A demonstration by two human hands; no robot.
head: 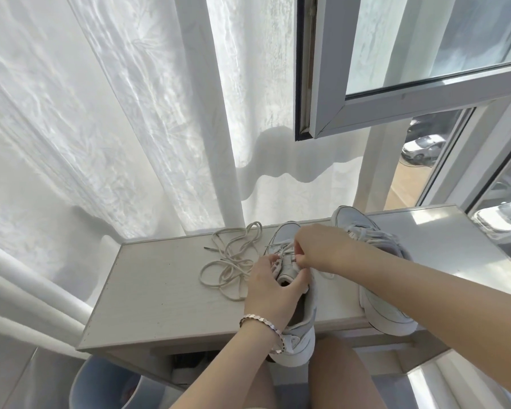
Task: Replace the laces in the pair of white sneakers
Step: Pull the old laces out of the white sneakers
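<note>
While the left hand (270, 286) grips the nearer sneaker (300, 339) at its tongue and opening, fingers curled over the upper, the right hand (319, 249) is closed in a pinch on the lace (281, 246) at the eyelet rows just beyond the left fingertips. That sneaker's heel juts past the near edge of the worktop (160, 290), below the left wrist. A hard tug on the lace could therefore, I judge, drag or tip the shoe toward the lap if the left grip slackens.

Whether this lace is the old one or the new one cannot be told, and its tip is hidden under the right fingers. A loose lace (230, 267) lies tangled just left of the left hand, one loop almost touching it. A sweep of that hand could snag it, knot it or pull it over the edge.

The second sneaker (381, 308) lies under the right forearm, laced, its heel reaching the same edge, so a shift of the elbow might nudge it off. A skipped eyelet or uneven ends is the quieter risk, since the hands cover most of the rows.
</note>
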